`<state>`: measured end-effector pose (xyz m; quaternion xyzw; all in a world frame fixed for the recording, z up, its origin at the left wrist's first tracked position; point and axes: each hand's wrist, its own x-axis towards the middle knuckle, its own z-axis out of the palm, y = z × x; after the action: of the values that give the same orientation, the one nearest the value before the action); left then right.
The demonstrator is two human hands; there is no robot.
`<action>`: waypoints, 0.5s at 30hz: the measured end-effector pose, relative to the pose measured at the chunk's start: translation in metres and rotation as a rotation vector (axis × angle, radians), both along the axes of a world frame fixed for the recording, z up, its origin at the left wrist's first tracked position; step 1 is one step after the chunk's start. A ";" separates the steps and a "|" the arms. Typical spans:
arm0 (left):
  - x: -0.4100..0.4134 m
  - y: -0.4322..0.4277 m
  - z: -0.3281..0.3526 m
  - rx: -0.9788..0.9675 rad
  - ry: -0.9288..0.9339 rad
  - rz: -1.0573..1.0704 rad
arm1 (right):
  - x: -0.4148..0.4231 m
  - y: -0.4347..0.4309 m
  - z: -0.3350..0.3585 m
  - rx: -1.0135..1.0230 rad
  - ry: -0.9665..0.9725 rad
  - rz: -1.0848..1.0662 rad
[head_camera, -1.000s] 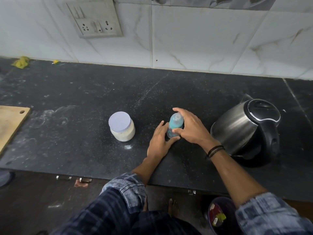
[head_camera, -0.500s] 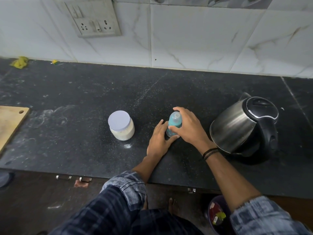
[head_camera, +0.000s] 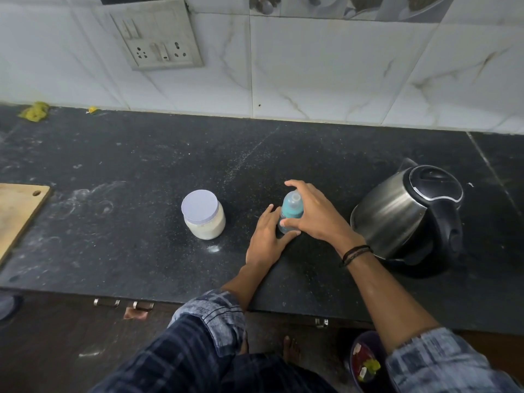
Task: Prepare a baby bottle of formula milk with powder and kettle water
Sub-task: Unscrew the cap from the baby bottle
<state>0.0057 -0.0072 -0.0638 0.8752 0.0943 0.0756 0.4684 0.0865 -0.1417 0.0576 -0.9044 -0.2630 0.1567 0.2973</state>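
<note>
1. A wooden board (head_camera: 17, 214) lies at the left edge of the counter (head_camera: 141, 165), at nine o'clock from the jar and well apart from it.
2. The jar (head_camera: 202, 215) of white powder stands upright with its lid on, at nine o'clock from the bottle, near it but not touching. A small dusting of powder is seen on the counter at the jar's five o'clock.
3. The left hand (head_camera: 268, 239) is wrapped round the lower body of the bottle, fingers on the nine o'clock side and thumb across the six o'clock side. It is clamped on the body, and the base is kept down on the counter.
4. The bottle (head_camera: 292, 213) stands upright near mid-counter, between the two hands, with its teal collar and clear top fitted.
   - It is judged small, light and easily tipped, of stiff, smooth plastic that turns slippery when wet.
   - The body is best held low, with the turning force put on the collar, not on the soft top.
   - Its contents cannot be told.
5. The right hand (head_camera: 317, 219) is curled over the top from three o'clock, thumb pressed on the collar, clamped there. Unscrewing is judged to be the step in hand.
6. The kettle (head_camera: 397, 217) sits at three o'clock from the bottle, lid closed. It is judged heavy and possibly hot, so only the black handle is to be taken.
</note>
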 end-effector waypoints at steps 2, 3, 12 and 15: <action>-0.001 0.000 0.002 -0.003 0.002 0.000 | -0.004 0.000 -0.004 0.012 -0.049 -0.048; -0.001 0.000 0.002 -0.004 0.004 0.000 | -0.005 0.000 -0.006 0.022 -0.066 -0.061; -0.002 -0.002 0.005 -0.018 0.007 0.013 | -0.005 -0.001 -0.003 0.058 -0.031 -0.039; -0.001 -0.001 0.005 -0.018 0.012 0.015 | -0.007 0.000 -0.005 0.085 -0.047 -0.093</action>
<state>0.0043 -0.0086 -0.0592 0.8706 0.1043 0.0730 0.4752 0.0792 -0.1412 0.0527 -0.9056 -0.2339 0.1102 0.3362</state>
